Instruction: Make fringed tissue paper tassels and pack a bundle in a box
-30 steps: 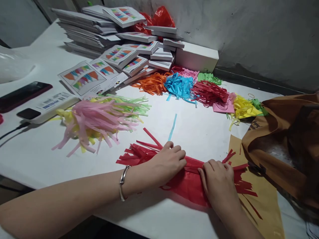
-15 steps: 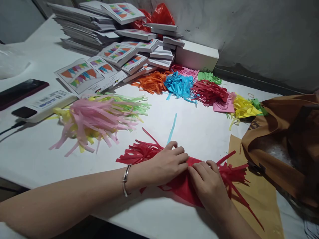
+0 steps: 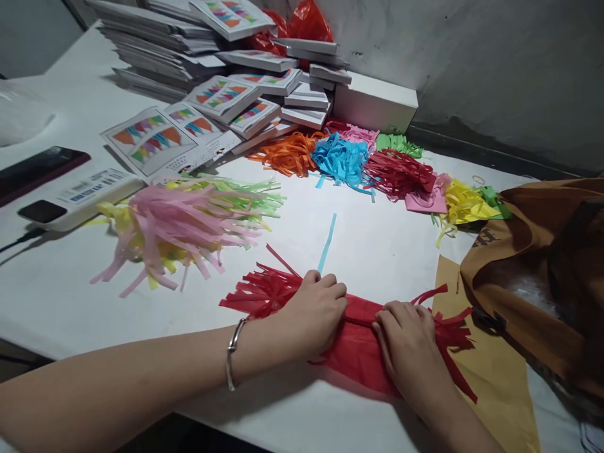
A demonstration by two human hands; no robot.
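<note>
Left hand (image 3: 315, 309) and right hand (image 3: 409, 336) grip the red fringed sheet (image 3: 361, 358) along its fold (image 3: 360, 313). Uneven finger pressure may skew the fold; overpulling may tear it.

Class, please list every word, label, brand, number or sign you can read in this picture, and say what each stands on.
No text reads with certainty.
White device: barcode-like label, print too small.
Printed cards: tiny rows of characters, illegible.
Brown bag: dark lettering, partly shown and unclear.
White box: faint small mark, unreadable.
Red paper: no writing visible.
</note>
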